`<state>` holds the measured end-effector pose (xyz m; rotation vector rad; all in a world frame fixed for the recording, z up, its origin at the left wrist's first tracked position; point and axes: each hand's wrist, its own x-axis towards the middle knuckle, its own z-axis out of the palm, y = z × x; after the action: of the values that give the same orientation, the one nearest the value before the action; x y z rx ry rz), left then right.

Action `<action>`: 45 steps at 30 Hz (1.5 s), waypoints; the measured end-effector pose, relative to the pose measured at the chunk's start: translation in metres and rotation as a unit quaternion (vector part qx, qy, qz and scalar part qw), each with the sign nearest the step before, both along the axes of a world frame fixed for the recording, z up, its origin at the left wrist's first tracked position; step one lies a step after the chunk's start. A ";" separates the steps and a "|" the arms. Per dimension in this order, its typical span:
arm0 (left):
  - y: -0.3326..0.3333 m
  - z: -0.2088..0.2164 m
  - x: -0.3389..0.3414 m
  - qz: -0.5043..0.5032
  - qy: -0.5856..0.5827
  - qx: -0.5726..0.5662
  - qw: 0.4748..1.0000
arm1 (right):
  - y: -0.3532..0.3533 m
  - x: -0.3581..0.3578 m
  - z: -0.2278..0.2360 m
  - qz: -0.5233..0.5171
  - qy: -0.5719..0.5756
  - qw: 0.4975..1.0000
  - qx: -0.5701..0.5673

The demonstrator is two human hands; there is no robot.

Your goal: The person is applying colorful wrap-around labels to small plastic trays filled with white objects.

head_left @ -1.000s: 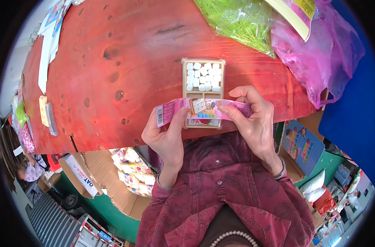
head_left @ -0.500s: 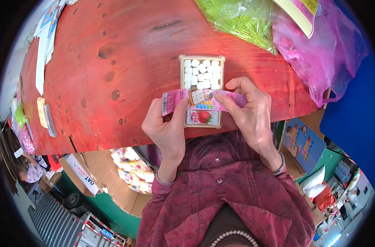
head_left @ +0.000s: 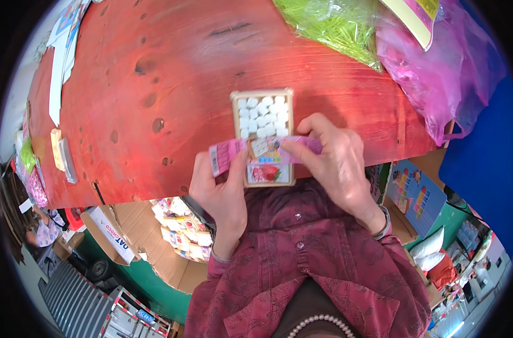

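Note:
A shallow tan tray (head_left: 291,115) filled with small white rounded pieces (head_left: 262,117) lies at the near edge of the red table. Across its middle runs a pink printed paper band (head_left: 272,147). My left hand (head_left: 221,194) pinches the band near its left end, thumb on top. My right hand (head_left: 342,164) holds the right end between thumb and fingers. Below the band, in the near part of the tray, shows a white packet with a strawberry picture (head_left: 268,173). Whether the band passes under the tray is hidden.
Bright green shredded filler in a clear bag (head_left: 332,28) and a pink plastic bag (head_left: 437,67) lie at the far right. Small yellow and grey blocks (head_left: 65,158) sit on the left. Beneath the table edge stands an open cardboard box (head_left: 155,236) with several small packs (head_left: 183,231).
The tray, the pink band and my left hand have shifted toward me and slightly left. My right hand has come slightly nearer with them. Both hands keep their hold on the band.

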<state>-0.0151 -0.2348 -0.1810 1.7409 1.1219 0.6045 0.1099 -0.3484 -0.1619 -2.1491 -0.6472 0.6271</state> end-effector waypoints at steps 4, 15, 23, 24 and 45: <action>-0.010 0.007 -0.040 0.073 0.009 -0.046 0.996 | 0.005 -0.023 -0.002 0.084 -0.032 0.996 0.013; -0.029 -0.006 -0.073 0.191 -0.210 -0.276 0.918 | 0.015 -0.035 -0.005 0.136 -0.044 0.989 -0.031; -0.023 0.008 -0.070 0.192 -0.263 -0.252 0.911 | 0.015 -0.040 0.001 -0.010 -0.243 0.961 0.130; -0.022 0.012 -0.067 0.197 -0.268 -0.242 0.912 | 0.012 -0.043 0.001 -0.012 -0.247 0.959 0.140; -0.010 0.021 -0.045 -0.293 -0.364 0.011 0.884 | -0.020 -0.009 -0.021 0.174 0.285 0.834 0.439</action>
<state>-0.0603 -0.2445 -0.1598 1.5412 0.0507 0.7820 0.1004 -0.3684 -0.1833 -0.9216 -0.7848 0.8891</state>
